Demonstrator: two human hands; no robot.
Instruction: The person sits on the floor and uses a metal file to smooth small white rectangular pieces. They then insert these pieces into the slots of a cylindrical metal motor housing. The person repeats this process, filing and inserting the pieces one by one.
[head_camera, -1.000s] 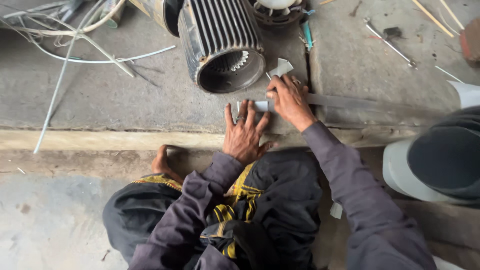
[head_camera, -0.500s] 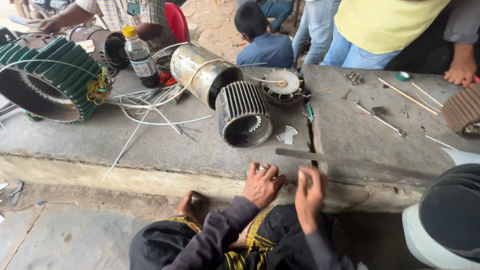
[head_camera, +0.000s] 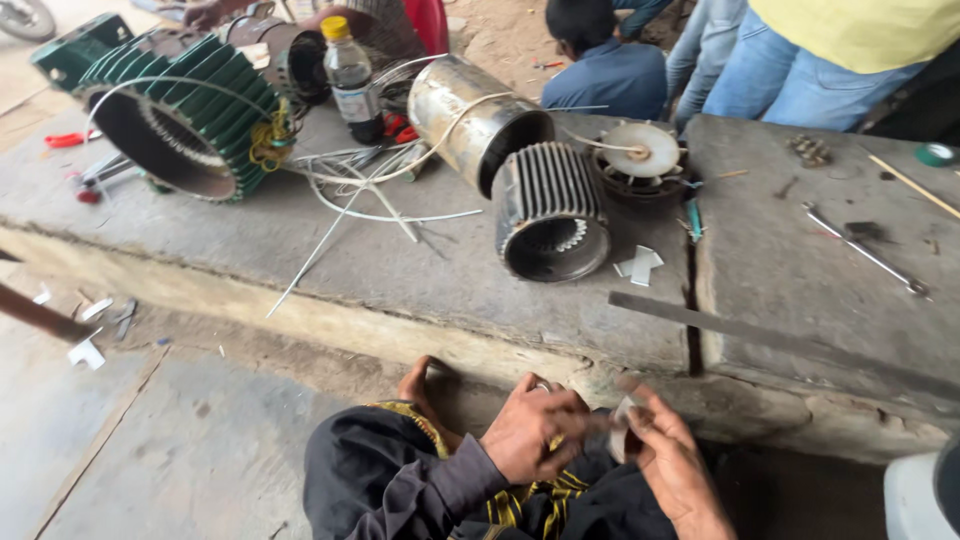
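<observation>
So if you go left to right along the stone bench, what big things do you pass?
Green ribbed motor shell → plastic bottle → shiny metal cylinder → grey finned motor shell → round white fan part → long metal tool → green tape roll.

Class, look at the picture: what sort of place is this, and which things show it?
Probably an electric motor repair workshop: a green finned motor housing and a grey finned stator lie on a concrete slab with loose white wires.

1. We've got a green ribbed motor housing (head_camera: 190, 110) on the grey worktop (head_camera: 400, 260).
2. Our bottle (head_camera: 355, 75) has a yellow cap and dark contents.
3. We see a silver ribbed stator (head_camera: 550, 210) and a white paper strip (head_camera: 620, 435).
</observation>
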